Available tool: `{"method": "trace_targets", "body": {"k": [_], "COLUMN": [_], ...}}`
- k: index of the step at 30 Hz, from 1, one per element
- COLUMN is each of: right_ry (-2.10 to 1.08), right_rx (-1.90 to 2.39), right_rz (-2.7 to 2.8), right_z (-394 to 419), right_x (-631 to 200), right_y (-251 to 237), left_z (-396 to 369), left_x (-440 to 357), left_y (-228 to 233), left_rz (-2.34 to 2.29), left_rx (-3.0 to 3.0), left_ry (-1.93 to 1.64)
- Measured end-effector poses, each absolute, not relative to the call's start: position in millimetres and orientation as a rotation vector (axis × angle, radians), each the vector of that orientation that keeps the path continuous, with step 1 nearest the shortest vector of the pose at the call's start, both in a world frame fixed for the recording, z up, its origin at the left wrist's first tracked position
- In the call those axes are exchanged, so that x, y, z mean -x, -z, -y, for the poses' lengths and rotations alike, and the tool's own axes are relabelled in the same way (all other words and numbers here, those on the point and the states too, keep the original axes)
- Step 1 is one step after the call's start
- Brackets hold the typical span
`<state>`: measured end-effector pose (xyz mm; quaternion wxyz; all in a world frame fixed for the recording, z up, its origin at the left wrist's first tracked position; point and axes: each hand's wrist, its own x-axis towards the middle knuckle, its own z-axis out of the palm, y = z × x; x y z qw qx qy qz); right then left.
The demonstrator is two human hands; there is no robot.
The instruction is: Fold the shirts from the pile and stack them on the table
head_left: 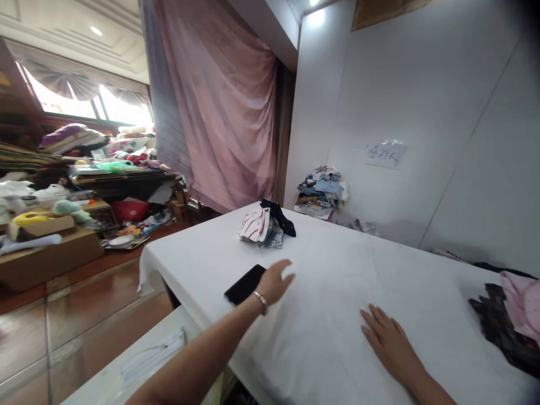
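My left hand (276, 281), a silver bracelet at its wrist, is held over the white-covered table (320, 281) with thumb and fingers apart and nothing in them. Just left of it lies a black phone (245, 284), partly behind the hand. Lower right, my right hand (388, 340) rests flat or nearly flat on the cloth, fingers stretched out, holding nothing. Beyond the left hand sits a small pile of folded clothes: a white piece with red stripes (254, 225), a dark navy piece (282, 218) and a grey patterned piece (274, 236).
At the right edge lie a pink garment (523, 301) and a black one (491, 320). A tall stack of clothes (323, 188) stands by the wall behind the table. A pink curtain (228, 101) hangs at the back. Cardboard boxes (50, 256) crowd the left floor.
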<state>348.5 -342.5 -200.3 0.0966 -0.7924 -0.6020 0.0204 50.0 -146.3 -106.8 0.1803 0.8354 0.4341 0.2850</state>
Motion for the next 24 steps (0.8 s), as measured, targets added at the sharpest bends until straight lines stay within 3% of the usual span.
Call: {"method": "trace_targets", "body": {"k": [6,11,24], "right_ry": [-0.03,0.026,0.015], "right_rx": [2.33,2.254,2.262], "right_rz": [1.752,1.709,1.705], "right_z": [340,341,344], "right_x": [-348,-353,-351], "right_y": [202,211,202], "left_z": [41,4,-42], "left_x": [-18,-18,-17], "left_y": [72,70,67], "left_rz": [-1.751,-2.012,-1.966], "left_rx": [-2.25,-2.211,-2.027], "left_ry": [-0.924,-0.712,-0.757]}}
